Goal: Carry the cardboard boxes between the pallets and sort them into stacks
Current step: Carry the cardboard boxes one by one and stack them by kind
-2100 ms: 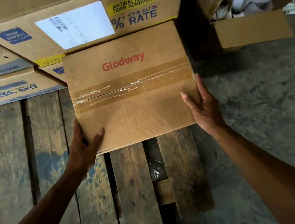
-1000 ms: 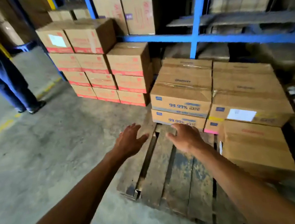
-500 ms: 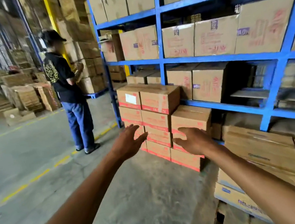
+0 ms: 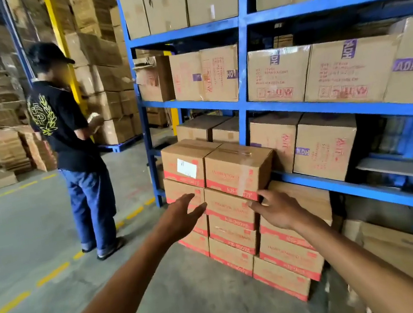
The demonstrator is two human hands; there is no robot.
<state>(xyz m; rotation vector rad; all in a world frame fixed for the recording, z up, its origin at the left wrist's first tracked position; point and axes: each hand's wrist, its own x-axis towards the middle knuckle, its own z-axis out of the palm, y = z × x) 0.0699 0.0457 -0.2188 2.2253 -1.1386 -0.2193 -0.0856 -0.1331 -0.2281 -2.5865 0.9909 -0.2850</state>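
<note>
the blue rack fills the right side, its shelves loaded with brown cartons. in front of it, on the concrete floor, stands a stack of red-banded boxes, several layers high and stepped lower to the right. another person stands at the left, well apart from the stack and turned away. the top right box is the nearest one to both hands. the left hand and the right hand are both open and empty, fingers spread, reaching toward the stack but not touching it.

the box looks stiff and taped shut, so i think it will keep its shape. its weight i cannot judge. a good hold is probably one palm on each side, low near the red band, because the cardboard faces are smooth.

if a pallet is under the stack, it does not show. the print on the boxes is too blurred to read.
</note>
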